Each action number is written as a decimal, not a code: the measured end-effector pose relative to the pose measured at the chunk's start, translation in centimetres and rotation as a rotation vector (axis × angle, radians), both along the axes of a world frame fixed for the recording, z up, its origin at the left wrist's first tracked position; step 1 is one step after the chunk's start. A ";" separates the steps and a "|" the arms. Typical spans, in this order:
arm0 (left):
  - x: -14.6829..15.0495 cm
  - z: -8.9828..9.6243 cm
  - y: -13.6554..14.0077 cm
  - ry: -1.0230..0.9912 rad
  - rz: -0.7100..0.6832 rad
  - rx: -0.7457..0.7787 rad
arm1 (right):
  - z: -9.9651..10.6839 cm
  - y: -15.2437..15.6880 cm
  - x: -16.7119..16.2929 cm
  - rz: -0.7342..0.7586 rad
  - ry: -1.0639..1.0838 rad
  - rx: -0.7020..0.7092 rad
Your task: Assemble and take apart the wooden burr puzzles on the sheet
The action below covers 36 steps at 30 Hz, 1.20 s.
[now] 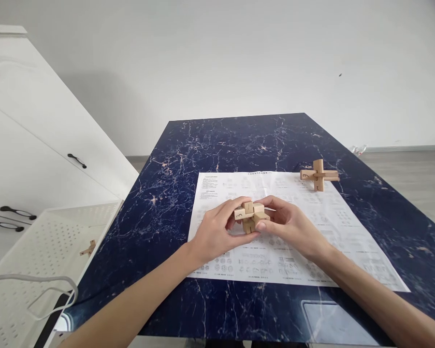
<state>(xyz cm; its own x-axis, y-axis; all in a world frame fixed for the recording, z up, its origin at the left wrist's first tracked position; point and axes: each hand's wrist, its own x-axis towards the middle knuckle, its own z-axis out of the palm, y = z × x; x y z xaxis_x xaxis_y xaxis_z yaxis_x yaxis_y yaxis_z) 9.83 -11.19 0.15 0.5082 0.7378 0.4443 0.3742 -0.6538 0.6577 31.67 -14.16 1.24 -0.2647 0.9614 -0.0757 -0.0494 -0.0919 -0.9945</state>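
Between both my hands is a wooden interlocking puzzle (249, 212) made of pale notched bars, with numbers marked on some faces. My left hand (217, 227) grips it from the left, fingers over the top and thumb along the underside. From the right, my right hand (288, 222) holds it with the thumb pressed on the near side; its other fingers are partly hidden behind the wood. The puzzle is held above a printed instruction sheet (297, 266) with small diagrams and text. A second wooden cross-shaped puzzle (318, 175) rests at the sheet's far right corner.
The sheet lies on a dark blue marbled table (203, 145). To the left stand a white cabinet (39, 135) and a white perforated surface (29, 251) bearing a small wooden piece (88, 248) and a pale cable (32, 278). A white wall rises behind the table.
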 end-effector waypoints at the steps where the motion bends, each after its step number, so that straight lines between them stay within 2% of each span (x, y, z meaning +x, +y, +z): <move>1: 0.0 0.0 0.0 -0.003 0.000 0.008 | 0.0 0.0 0.0 -0.003 0.012 0.008; 5: 0.2 0.1 -0.1 -0.026 0.016 0.023 | 0.0 -0.1 -0.1 -0.002 0.051 0.029; 11: 0.7 0.7 -0.2 -0.081 0.013 -0.106 | 0.2 0.5 0.6 0.022 -0.046 0.003; 15: 0.9 0.9 -0.3 -0.085 -0.016 -0.124 | 0.6 0.8 1.1 0.080 -0.059 -0.024; 19: 0.7 1.0 0.2 -0.129 0.059 -0.201 | 0.8 0.9 1.4 0.057 -0.112 -0.020; 22: 0.5 1.2 0.8 -0.197 0.123 -0.286 | 0.4 1.0 1.6 0.045 -0.068 -0.018; 26: 0.5 1.4 0.9 -0.256 0.095 -0.379 | -0.5 1.2 1.8 0.005 0.029 -0.044; 31: 0.9 1.3 0.3 -0.207 0.038 -0.351 | -0.6 1.0 1.1 0.034 0.094 -0.105; 36: 0.9 0.7 0.2 -0.103 0.015 -0.217 | 0.0 0.6 0.4 -0.015 -0.002 -0.090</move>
